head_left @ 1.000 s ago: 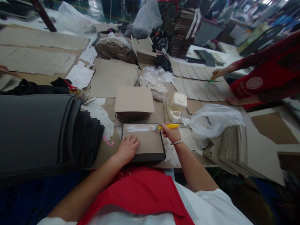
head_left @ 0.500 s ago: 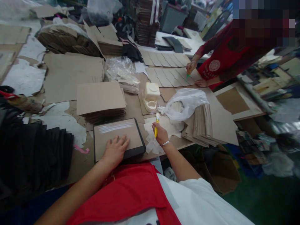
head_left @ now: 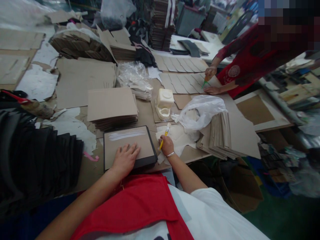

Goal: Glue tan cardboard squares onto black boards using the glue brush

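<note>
My left hand lies flat with fingers spread on a brown cardboard sheet. The sheet rests on a black, dark-edged stack at the table's front edge. White streaks of a wet-looking coating run across the sheet's far part. Just right of the stack, my right hand is closed around a yellow-handled brush, its whitish tip pointing up and away. Beyond the brush stands a cream plastic container with a cut opening at its front.
A cardboard pile sits behind the stack, and black pieces are piled at left. To the right are a white plastic bag and more cardboard. Across the table, a co-worker's hand holds a green-tipped bottle over cardboard strips.
My right hand has moved left, closer to the black stack, and the brush leans more. My left hand stays flat on the sheet. The whole view has shifted slightly.
</note>
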Tool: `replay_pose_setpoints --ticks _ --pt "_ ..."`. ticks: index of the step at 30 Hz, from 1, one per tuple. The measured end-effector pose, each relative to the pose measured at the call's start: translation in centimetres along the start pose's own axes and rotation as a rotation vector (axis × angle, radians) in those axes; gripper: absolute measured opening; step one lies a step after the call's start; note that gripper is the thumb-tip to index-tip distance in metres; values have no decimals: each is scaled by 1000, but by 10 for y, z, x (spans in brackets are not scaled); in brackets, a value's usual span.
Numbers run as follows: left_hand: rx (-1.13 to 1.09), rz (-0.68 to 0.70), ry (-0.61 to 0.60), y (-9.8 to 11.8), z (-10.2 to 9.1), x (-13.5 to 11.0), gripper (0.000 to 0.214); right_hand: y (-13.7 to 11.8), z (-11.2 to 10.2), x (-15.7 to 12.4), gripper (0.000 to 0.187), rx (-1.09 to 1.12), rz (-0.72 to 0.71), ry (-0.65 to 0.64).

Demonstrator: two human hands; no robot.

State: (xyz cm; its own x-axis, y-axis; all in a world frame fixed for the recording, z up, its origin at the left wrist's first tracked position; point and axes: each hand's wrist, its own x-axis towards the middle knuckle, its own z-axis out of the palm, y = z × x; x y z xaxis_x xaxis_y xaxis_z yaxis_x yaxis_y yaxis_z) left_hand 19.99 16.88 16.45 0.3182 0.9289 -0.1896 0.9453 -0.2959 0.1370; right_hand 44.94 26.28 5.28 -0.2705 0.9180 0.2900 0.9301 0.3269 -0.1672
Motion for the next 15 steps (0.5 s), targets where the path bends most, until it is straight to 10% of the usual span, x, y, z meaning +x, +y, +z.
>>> replay_pose_setpoints --ticks 9,15 --pt "-25 4 35 -2 2 -3 45 -6 1 2 13 144 92 -40" --pt "-310 10 83 -6 -10 8 49 -21 -52 10 20 648 397 98"
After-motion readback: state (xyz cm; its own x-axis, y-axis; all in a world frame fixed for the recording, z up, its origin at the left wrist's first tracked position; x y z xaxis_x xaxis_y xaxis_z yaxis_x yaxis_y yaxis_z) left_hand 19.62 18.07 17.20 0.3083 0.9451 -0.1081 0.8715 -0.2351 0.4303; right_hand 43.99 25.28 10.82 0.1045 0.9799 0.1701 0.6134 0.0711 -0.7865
